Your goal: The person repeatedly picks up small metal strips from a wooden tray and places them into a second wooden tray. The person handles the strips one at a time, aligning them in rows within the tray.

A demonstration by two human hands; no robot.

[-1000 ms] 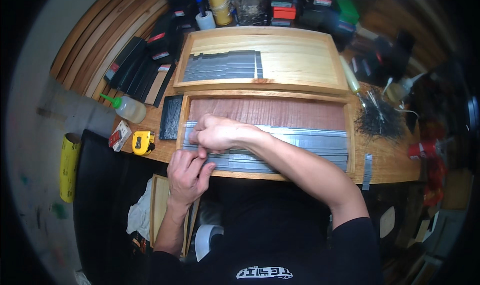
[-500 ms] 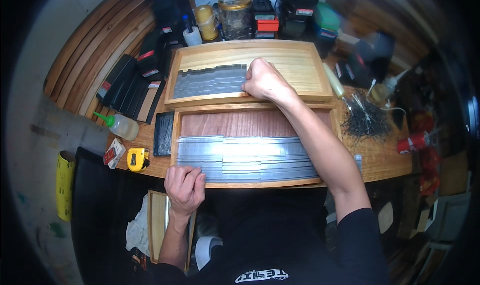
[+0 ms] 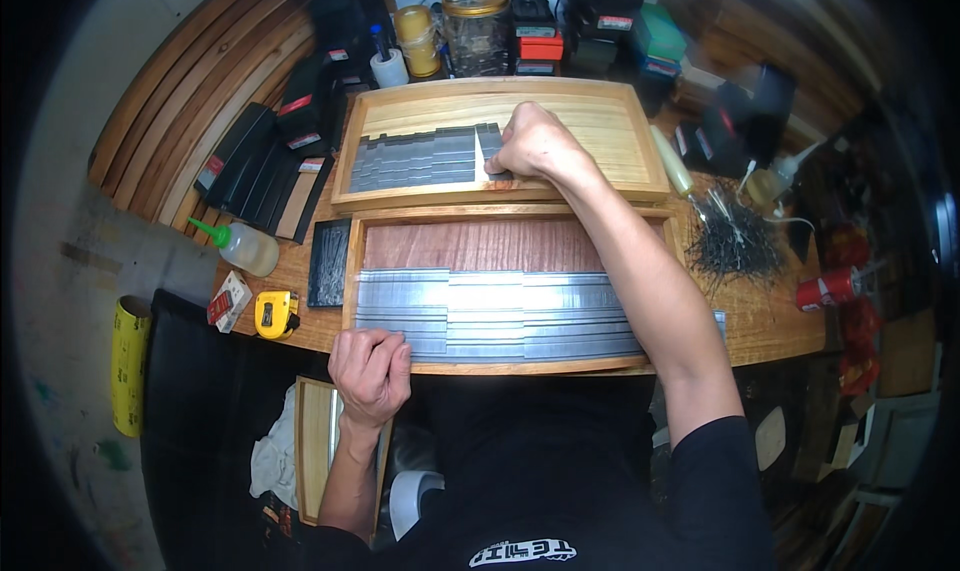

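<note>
In the far wooden tray (image 3: pixel 652 176), a row of thin dark grey strips (image 3: pixel 415 161) lies overlapping from the left side to the middle. My right hand (image 3: pixel 538 146) is closed at the row's right end, pinching a dark grey strip (image 3: pixel 490 141) that leans away from the others. A narrow wedge of bare wood shows between them. My left hand (image 3: pixel 370 376) is curled over the front left corner of the near wooden tray (image 3: pixel 352 256). Inside that tray lie shiny silver metal strips (image 3: pixel 485 311) in overlapping groups. My right forearm covers the tray's right part.
A yellow tape measure (image 3: pixel 276 315), a green-tipped bottle (image 3: pixel 250 251) and a black flat block (image 3: pixel 328 263) sit on the left. To the right are a heap of dark thin pieces (image 3: pixel 735 239) and a red can (image 3: pixel 828 289). Jars (image 3: pixel 476 33) and black boxes (image 3: pixel 600 1) stand behind.
My right hand has shifted slightly right and tipped the end strip, opening a wedge-shaped gap beside the row. My left hand stays at the near tray's corner.
</note>
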